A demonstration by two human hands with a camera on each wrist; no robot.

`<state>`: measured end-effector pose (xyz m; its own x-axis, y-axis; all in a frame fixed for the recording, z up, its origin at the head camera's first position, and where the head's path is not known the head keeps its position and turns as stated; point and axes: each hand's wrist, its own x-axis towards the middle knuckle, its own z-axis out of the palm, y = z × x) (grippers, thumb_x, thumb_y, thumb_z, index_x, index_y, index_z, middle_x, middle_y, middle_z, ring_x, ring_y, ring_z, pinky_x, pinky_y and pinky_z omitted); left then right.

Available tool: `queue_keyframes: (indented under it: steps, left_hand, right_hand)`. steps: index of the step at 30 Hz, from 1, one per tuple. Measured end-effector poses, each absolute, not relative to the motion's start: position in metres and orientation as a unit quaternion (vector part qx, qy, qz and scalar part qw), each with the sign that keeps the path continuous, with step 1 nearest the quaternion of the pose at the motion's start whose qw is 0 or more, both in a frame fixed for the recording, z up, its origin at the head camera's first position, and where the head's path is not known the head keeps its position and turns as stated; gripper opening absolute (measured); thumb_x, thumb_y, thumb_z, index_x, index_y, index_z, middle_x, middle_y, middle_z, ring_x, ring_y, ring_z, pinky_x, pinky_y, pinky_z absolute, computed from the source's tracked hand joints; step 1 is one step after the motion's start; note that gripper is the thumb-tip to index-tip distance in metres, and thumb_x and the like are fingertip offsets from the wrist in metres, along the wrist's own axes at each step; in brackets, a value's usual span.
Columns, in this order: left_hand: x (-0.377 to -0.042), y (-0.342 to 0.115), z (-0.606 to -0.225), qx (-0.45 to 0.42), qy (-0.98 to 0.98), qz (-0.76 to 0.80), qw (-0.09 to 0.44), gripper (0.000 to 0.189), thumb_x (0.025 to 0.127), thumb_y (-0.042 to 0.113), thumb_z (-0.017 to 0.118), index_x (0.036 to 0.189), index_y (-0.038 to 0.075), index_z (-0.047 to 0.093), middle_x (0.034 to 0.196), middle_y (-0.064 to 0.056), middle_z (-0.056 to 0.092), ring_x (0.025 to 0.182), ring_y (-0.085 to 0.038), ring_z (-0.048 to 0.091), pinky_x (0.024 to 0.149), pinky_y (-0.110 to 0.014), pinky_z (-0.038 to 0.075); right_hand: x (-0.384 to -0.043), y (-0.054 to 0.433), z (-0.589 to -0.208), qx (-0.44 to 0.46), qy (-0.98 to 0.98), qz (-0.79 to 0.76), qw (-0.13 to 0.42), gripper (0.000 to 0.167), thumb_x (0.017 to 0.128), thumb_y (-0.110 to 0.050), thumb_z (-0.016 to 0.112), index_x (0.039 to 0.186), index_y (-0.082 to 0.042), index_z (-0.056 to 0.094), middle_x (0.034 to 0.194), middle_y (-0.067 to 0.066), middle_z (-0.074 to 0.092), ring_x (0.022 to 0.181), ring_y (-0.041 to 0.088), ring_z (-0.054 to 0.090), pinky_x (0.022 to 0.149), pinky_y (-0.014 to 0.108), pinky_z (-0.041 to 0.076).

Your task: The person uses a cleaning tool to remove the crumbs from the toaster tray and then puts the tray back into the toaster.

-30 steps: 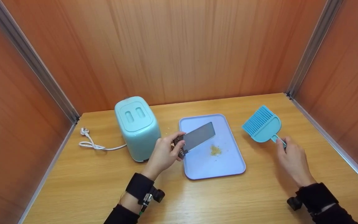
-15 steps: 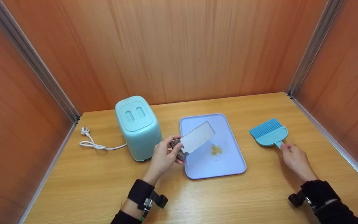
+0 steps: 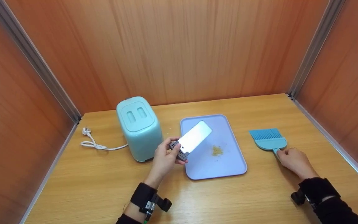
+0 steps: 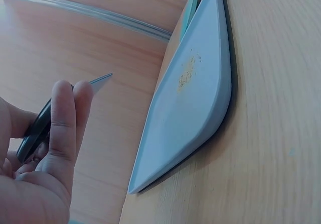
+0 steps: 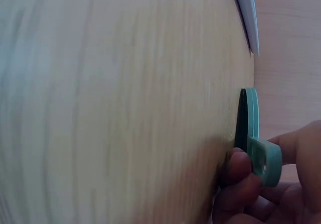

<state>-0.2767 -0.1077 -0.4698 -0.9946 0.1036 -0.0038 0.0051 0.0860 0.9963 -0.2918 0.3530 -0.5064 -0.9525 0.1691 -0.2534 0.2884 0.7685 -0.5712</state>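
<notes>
My left hand [image 3: 164, 160] pinches the grey end of a metal crumb tray [image 3: 196, 136], tilted above the left side of a lilac tray [image 3: 210, 170]. A small heap of yellowish crumbs [image 3: 217, 151] lies on the lilac tray. In the left wrist view, the fingers [image 4: 62, 126] hold the dark edge of the crumb tray [image 4: 37, 131], seen from the side. On the right, my right hand [image 3: 295, 160] grips the handle of a turquoise hand brush [image 3: 270, 143] low over the table, bristles pointing away. Whether they touch the wood I cannot tell.
A mint toaster [image 3: 140, 133] stands left of the lilac tray. Its white cord [image 3: 104, 148] and plug [image 3: 86, 131] lie further left on the wooden table [image 3: 216, 199]. Wood-grained panels [image 3: 179, 49] enclose the back and sides.
The brush has come down toward the table and turned so its bristles point away. My left hand has tilted the crumb tray, whose face now shines brightly.
</notes>
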Motion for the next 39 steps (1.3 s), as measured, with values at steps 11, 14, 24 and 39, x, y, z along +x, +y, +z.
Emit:
queue_keyframes:
  steps: [11, 14, 24, 39]
  left_hand:
    - [-0.277, -0.103, -0.472, 0.015, 0.688, 0.723, 0.066, 0.033, 0.114, 0.008, 0.049, 0.146, 0.0, 0.052, 0.13, -0.028, 0.062, 0.076, -0.025, 0.079, 0.067, -0.03, 0.068]
    - [-0.277, -0.101, -0.472, 0.001, 0.674, 0.734, 0.078, 0.03, 0.114, 0.009, 0.048, 0.143, 0.001, 0.05, 0.13, -0.029, 0.063, 0.077, -0.025, 0.079, 0.067, -0.03, 0.068]
    - [-0.276, -0.099, -0.473, -0.014, 0.662, 0.743, 0.09, 0.021, 0.115, 0.013, 0.047, 0.134, 0.004, 0.046, 0.127, -0.029, 0.062, 0.077, -0.028, 0.08, 0.066, -0.03, 0.068]
    - [-0.272, -0.091, -0.473, -0.015, 0.654, 0.753, 0.07, 0.013, 0.117, 0.016, 0.042, 0.125, 0.006, 0.04, 0.125, -0.026, 0.06, 0.075, -0.026, 0.078, 0.062, -0.028, 0.066]
  right_hand:
    - [-0.293, 0.351, -0.506, 0.05, 0.974, -0.215, 0.044, 0.046, 0.105, -0.035, 0.051, 0.063, -0.015, 0.046, 0.065, -0.001, 0.042, 0.061, 0.019, 0.046, 0.057, 0.03, 0.033]
    - [-0.291, 0.351, -0.507, 0.031, 0.978, -0.205, 0.023, 0.047, 0.104, -0.032, 0.053, 0.06, -0.016, 0.043, 0.06, -0.002, 0.04, 0.056, 0.017, 0.044, 0.053, 0.029, 0.033]
    - [-0.291, 0.347, -0.508, 0.013, 0.985, -0.17, 0.01, 0.045, 0.102, -0.03, 0.055, 0.061, -0.015, 0.043, 0.062, 0.0, 0.041, 0.056, 0.019, 0.046, 0.052, 0.029, 0.033]
    - [-0.29, 0.344, -0.514, -0.007, 0.985, -0.172, -0.011, 0.047, 0.1, -0.024, 0.057, 0.056, -0.015, 0.044, 0.055, -0.004, 0.039, 0.05, 0.015, 0.04, 0.05, 0.027, 0.031]
